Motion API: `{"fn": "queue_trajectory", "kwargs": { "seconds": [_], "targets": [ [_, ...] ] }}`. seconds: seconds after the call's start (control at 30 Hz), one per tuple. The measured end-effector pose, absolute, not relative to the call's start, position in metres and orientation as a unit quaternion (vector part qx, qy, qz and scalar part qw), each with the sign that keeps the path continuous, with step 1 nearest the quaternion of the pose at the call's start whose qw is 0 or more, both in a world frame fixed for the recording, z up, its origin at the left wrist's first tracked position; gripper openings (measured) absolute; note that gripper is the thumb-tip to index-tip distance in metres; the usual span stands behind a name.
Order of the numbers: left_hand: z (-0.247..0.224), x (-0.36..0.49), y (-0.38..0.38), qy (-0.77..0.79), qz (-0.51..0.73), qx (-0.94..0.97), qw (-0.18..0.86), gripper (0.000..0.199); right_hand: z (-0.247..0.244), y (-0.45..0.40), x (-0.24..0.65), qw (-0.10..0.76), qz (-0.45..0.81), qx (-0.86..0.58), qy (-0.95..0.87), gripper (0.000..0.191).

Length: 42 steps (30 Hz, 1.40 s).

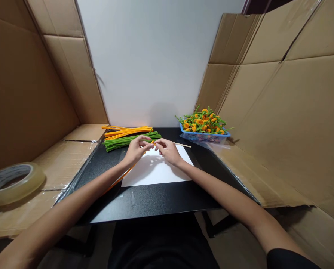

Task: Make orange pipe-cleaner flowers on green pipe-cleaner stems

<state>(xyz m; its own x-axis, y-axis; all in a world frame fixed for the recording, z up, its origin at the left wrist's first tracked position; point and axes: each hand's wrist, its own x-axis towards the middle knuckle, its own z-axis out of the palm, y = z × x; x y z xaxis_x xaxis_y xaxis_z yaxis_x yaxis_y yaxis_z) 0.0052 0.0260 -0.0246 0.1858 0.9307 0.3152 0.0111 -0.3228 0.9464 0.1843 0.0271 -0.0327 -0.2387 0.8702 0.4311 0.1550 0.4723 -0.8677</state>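
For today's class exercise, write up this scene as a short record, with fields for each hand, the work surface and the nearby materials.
Left hand: pinches an orange pipe cleaner
Right hand: pinches a thin wooden skewer
Work surface: white paper sheet on a black table
Loose supplies: orange pipe cleaners and green pipe cleaners
Finished pieces: pipe-cleaner flowers in a blue plastic basket
Beside table: roll of clear tape on cardboard

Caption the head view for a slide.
Left hand and right hand pinch an orange pipe cleaner and skewer over white paper.
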Motion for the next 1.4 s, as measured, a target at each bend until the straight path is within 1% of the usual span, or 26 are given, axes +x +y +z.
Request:
{"fn": "queue_trajectory", "kwargs": {
  "seconds": [0.2, 0.37, 0.6, 0.77, 0.9, 1.1, 1.2, 1.4],
  "targets": [
    [-0.023, 0.009, 0.022, 0.382, 0.517, 0.619, 0.451, 0.043, -0.034, 0.025, 0.181, 0.531, 0.421, -0.359, -0.642, 0.028],
    [-0.02, 0.011, 0.019, 0.387, 0.527, 0.604, 0.456, 0.043, -0.032, 0.024, 0.18, 0.552, 0.425, -0.346, -0.628, 0.026],
    [-0.022, 0.01, 0.019, 0.397, 0.52, 0.613, 0.443, 0.042, -0.029, 0.021, 0.181, 0.549, 0.402, -0.337, -0.65, 0.02],
    [-0.021, 0.011, 0.018, 0.388, 0.535, 0.599, 0.452, 0.044, -0.028, 0.021, 0.181, 0.554, 0.406, -0.339, -0.643, 0.02],
    [-0.021, 0.013, 0.016, 0.394, 0.546, 0.6, 0.431, 0.04, -0.029, 0.02, 0.181, 0.556, 0.409, -0.339, -0.639, 0.02],
    [-0.025, 0.018, 0.013, 0.391, 0.579, 0.56, 0.446, 0.036, -0.03, 0.017, 0.177, 0.564, 0.452, -0.329, -0.607, 0.027],
    [-0.027, 0.02, 0.01, 0.378, 0.587, 0.552, 0.456, 0.035, -0.031, 0.016, 0.176, 0.576, 0.469, -0.33, -0.583, 0.026],
    [-0.026, 0.02, 0.008, 0.401, 0.569, 0.563, 0.446, 0.042, -0.032, 0.015, 0.175, 0.579, 0.473, -0.335, -0.573, 0.027]
  ]
}}
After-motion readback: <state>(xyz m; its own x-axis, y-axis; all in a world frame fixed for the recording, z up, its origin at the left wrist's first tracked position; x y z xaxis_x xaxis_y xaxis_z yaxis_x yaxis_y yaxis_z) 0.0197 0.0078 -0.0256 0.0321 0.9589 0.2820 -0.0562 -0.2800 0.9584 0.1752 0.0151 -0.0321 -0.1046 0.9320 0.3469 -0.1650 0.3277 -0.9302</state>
